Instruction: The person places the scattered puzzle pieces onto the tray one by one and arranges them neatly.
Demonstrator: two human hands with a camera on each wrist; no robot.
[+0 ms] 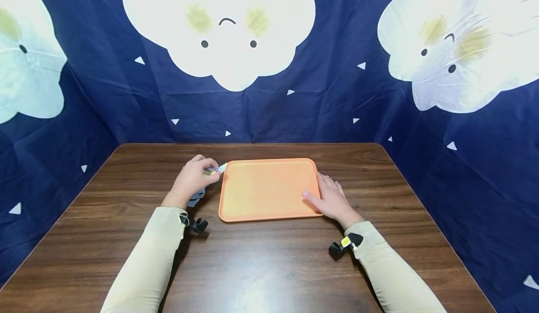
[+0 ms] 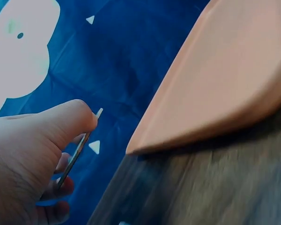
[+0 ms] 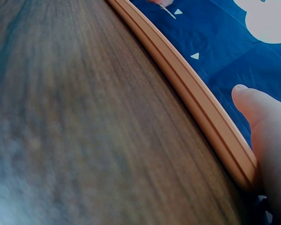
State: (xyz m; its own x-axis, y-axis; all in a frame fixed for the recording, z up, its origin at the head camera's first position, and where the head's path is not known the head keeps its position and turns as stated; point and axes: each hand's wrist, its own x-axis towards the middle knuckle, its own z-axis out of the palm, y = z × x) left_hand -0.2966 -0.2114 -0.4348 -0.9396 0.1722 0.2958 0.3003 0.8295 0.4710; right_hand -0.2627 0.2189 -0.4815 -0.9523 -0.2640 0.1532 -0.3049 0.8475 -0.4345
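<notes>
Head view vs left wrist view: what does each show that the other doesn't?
Only head: the right grip at the right end of the orange tray, and both sleeves.
Only left wrist: the thin piece edge-on.
Both: the left grip pinching that piece, the tray, the wooden table and the blue backdrop.

Dark blue fabric (image 1: 252, 112), creased in places, hangs behind the tabletop (image 1: 269, 243) and along its left and right sides. The white middle cloud (image 1: 229, 65), printed upside down, shows 2 black eyes (image 1: 204, 44), 2 yellowish cheeks (image 1: 199, 19) and a curved mouth (image 1: 227, 19). The left cloud (image 1: 31, 79) is cut off by the head view's edge; the right cloud (image 1: 476, 76) is wrinkled. Small white triangles (image 1: 361, 65) dot the fabric. The tabletop is brown wood-grain, with rounded far corners and a pale glare.
</notes>
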